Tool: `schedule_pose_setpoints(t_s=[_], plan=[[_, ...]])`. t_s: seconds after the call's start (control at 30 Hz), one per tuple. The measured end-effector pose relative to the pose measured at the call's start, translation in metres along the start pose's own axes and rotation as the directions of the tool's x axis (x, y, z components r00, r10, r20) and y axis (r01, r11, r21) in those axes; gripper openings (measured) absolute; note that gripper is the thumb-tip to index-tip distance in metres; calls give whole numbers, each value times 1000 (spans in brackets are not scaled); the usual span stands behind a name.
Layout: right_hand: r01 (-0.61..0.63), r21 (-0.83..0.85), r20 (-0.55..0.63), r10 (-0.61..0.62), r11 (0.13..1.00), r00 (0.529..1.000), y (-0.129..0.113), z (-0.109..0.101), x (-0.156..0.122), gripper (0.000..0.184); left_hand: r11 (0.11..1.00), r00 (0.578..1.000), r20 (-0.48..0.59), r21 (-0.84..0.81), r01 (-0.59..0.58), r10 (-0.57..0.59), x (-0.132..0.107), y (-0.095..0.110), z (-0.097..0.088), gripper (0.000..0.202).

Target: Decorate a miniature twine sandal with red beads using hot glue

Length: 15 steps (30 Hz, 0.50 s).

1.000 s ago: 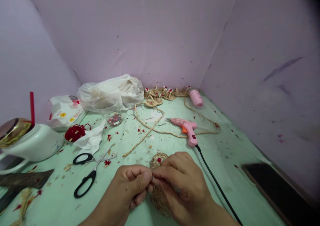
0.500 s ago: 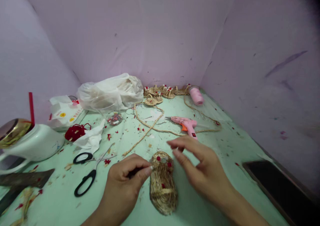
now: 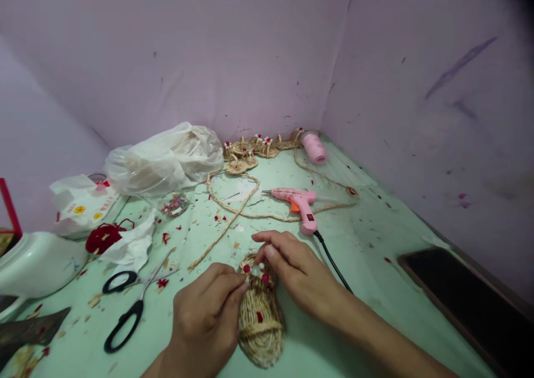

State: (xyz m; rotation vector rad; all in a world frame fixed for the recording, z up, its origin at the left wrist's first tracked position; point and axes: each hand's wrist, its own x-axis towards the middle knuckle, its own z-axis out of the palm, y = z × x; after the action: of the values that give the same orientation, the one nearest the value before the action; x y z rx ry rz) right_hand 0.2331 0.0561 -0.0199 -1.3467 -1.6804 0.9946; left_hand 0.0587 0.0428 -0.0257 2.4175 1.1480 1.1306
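Note:
A small woven straw sandal (image 3: 261,322) with red dots lies on the green table right in front of me. My left hand (image 3: 204,317) rests beside it, fingers curled, thumb and forefinger pinched at the sandal's front strap. My right hand (image 3: 294,269) comes in from the right, its fingertips pressed on a small pale bead at the toe of the sandal. A pink glue gun (image 3: 298,202) lies just beyond my right hand, its black cord (image 3: 334,264) running past my wrist.
Black scissors (image 3: 125,305) lie at the left, with crumpled tissue (image 3: 131,244) and a red yarn ball (image 3: 102,237) behind. A plastic bag (image 3: 164,158), straw rope (image 3: 233,214), several finished sandals (image 3: 248,150) and a pink thread spool (image 3: 314,147) sit at the back. A dark phone (image 3: 459,300) lies right.
Both hands were closed together over the sandal, then my right hand lifted away open. It has now come back down onto the sandal's toe. The camera has shifted a little.

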Motion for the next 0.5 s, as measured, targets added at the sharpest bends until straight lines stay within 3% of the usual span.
schedule_pose_setpoints(t_s=[0.3, 0.5], plan=[[-46, 6, 2, 46, 999, 999, 1, 5, 0, 30, 1000, 999, 29, 13, 15, -16, 4, 1, 0, 12], [-46, 6, 6, 46, 999, 999, 0, 3, 1, 30, 991, 990, 83, 76, 107, -114, 6, 1, 0, 7]])
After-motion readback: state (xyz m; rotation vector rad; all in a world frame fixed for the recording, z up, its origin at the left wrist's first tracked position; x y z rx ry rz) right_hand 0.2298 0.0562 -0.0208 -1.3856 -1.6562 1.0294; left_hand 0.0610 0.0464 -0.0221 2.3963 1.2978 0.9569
